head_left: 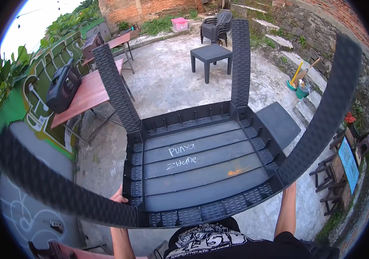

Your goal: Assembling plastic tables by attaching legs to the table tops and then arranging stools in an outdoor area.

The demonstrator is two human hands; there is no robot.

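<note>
Black upturned table (201,172), left hand (119,196) half hidden, right hand unseen

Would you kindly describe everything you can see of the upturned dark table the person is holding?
The upturned table looks like dark grey moulded plastic with a woven-look texture. It is upside down, its four legs pointing up and outward, its ribbed underside showing white scribbles and an orange smear. The left hand grips its near left edge; the right hand is hidden behind the near right corner. It is carried above a concrete yard.
</note>
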